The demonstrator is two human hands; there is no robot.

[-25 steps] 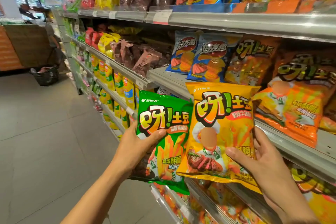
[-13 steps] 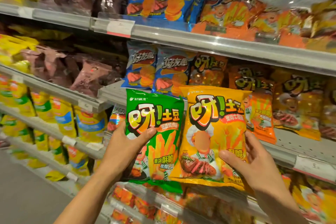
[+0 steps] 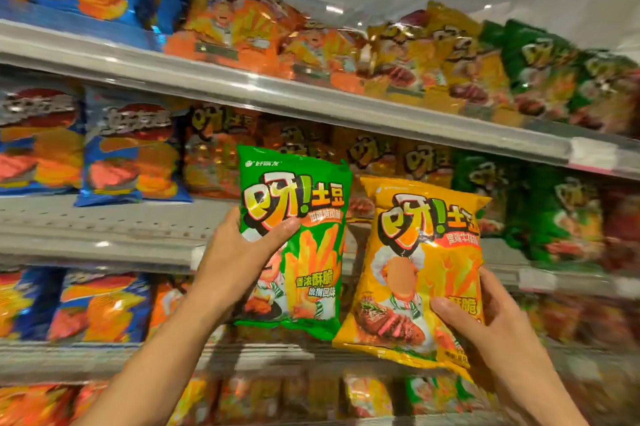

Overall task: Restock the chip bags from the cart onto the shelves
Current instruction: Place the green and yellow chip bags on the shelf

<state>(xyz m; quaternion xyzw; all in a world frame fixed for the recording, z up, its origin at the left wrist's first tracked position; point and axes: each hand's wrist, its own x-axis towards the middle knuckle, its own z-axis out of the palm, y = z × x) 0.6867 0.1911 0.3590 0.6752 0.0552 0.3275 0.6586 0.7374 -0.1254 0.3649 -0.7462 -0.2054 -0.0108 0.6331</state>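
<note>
My left hand (image 3: 239, 259) grips a green chip bag (image 3: 304, 245) by its left side, thumb across the front, holding it upright before the middle shelf (image 3: 104, 228). My right hand (image 3: 485, 325) grips a yellow chip bag (image 3: 415, 266) at its lower right corner, with the bag tilted slightly. The two bags are side by side and just apart. Both are raised in front of the shelves, which are full of chip bags. The cart is not in view.
The upper shelf (image 3: 311, 96) carries blue, orange, yellow and green bags (image 3: 540, 72). Behind my hands the middle shelf has blue bags (image 3: 131, 155) at left, orange ones in the centre and green bags (image 3: 554, 211) at right. Lower shelves hold more bags.
The view has swung right and upward to face the shelves. Both hands have risen with their bags, and the yellow bag has moved apart from the green one.
</note>
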